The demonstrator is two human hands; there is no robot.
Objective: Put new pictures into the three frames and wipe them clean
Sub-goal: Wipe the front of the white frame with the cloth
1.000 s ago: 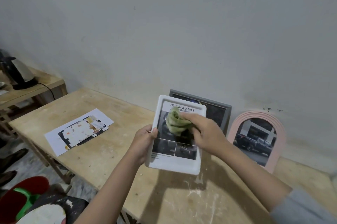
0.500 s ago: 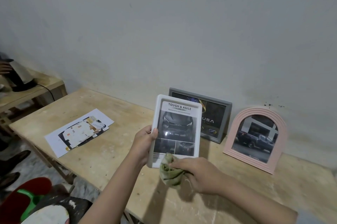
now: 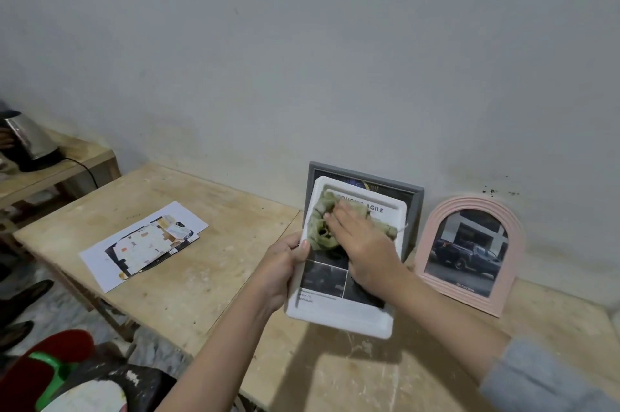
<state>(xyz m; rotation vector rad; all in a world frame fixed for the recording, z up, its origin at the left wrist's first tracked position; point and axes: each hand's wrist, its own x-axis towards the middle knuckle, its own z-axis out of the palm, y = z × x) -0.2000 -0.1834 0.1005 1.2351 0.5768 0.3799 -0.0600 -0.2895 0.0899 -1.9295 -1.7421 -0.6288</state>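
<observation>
Starting at the left of the picture, a loose pile of printed sheets (image 3: 142,244) lies flat on the wooden surface (image 3: 208,270), well apart from the frames; these look like spare or removed pictures, though which I cannot tell. Further left, at the upper left edge, a metal kettle (image 3: 28,140) stands on a separate lower bench and has no part in the job.

Near the centre, the left hand (image 3: 280,272) grips the left edge of the white frame (image 3: 339,314), its fingers (image 3: 303,247) curled round the rim with the thumb on the front, holding the frame tilted above the surface. A car advertisement already sits inside it, so the picture-loading step for this frame appears done. The right hand (image 3: 364,249) lies over the upper part of the glass with its fingers fairly straight, pressing a crumpled green cloth (image 3: 323,227) against it; wiping of this frame seems to be under way, not finished.

Just behind the white frame, the grey frame (image 3: 416,207) leans on the wall with a dark print in it. At the right, the pink arched frame (image 3: 469,254) stands against the wall showing a pickup truck. All three therefore appear filled; whether the grey and pink ones have been wiped cannot be judged.
</observation>
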